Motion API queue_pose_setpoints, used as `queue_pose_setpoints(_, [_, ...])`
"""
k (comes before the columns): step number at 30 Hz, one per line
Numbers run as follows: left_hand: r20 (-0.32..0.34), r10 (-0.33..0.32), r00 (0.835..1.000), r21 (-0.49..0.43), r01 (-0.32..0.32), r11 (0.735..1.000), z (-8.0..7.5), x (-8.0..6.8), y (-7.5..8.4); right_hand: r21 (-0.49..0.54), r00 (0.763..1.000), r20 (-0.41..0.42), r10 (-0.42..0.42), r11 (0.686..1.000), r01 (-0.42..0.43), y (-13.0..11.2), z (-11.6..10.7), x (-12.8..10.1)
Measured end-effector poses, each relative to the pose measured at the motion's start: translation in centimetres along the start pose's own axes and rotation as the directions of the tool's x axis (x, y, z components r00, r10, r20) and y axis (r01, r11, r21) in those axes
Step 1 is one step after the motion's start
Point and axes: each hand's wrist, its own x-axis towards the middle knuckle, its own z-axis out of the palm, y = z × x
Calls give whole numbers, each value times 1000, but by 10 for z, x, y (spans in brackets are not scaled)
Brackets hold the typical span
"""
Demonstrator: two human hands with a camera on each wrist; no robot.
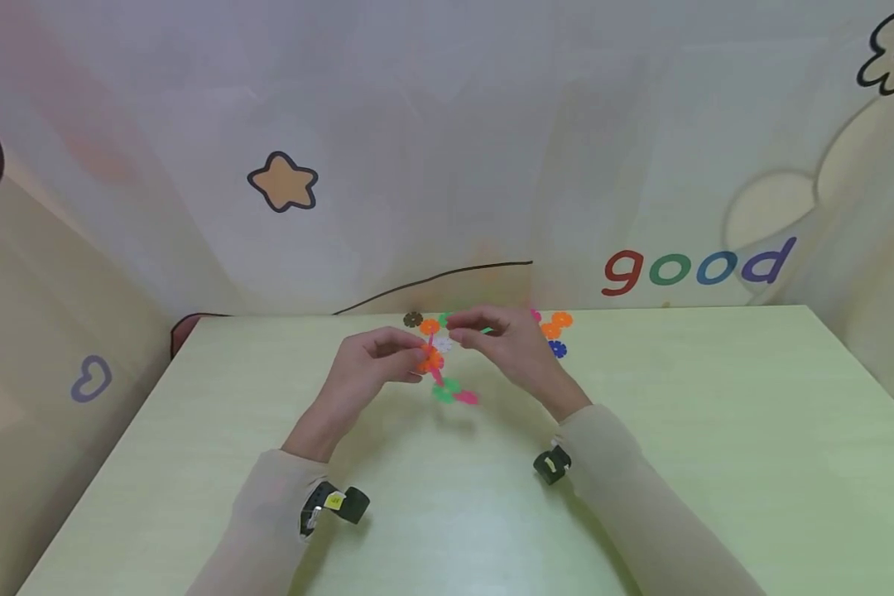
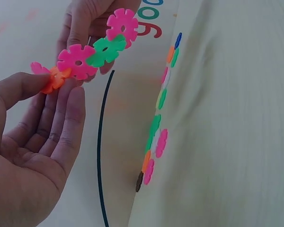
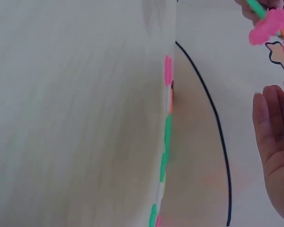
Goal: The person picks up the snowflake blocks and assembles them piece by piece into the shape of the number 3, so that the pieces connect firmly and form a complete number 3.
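Note:
A chain of snowflake discs point(image 1: 439, 364), pink, green and orange, hangs above the pale green table point(image 1: 641, 463). My left hand point(image 1: 415, 354) pinches the chain's orange disc point(image 2: 54, 80) between thumb and fingers. In the left wrist view a pink disc point(image 2: 77, 61), a green disc point(image 2: 104, 51) and another pink disc point(image 2: 122, 26) run up and away from it. My right hand point(image 1: 459, 329) pinches the chain's far end; its other fingers point(image 3: 274, 137) lie straight below a pink disc point(image 3: 270, 26).
Several loose discs point(image 1: 553, 331) in orange, pink and blue lie at the table's far edge, with a dark one point(image 1: 413, 319) to their left. A printed wall point(image 1: 696, 269) stands right behind the table. Both wrists carry small black cameras.

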Motion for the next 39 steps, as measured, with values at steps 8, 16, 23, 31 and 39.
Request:
queue_pose_setpoints(8, [-54,-19,998,36,21,999,-12,0,-7,-39,998,22,67,997,-66,14,-3,21])
queue_pose_setpoints(16, [-92,-7,996,17,9,1000,-27,2,-14,-135,991,101,92,988,-78,22,2,46])
queue_pose_setpoints(23, [-108,-3,994,8,4,1000,-34,3,-16,-220,978,179,109,973,-68,30,14,70])
queue_pose_setpoints(31, [-110,-2,994,-10,1,1000,-34,5,-19,-357,953,237,187,930,-93,36,34,89])
queue_pose_setpoints(39, [-115,-6,993,5,7,1000,-35,4,-17,-437,934,283,219,896,-77,34,46,94])
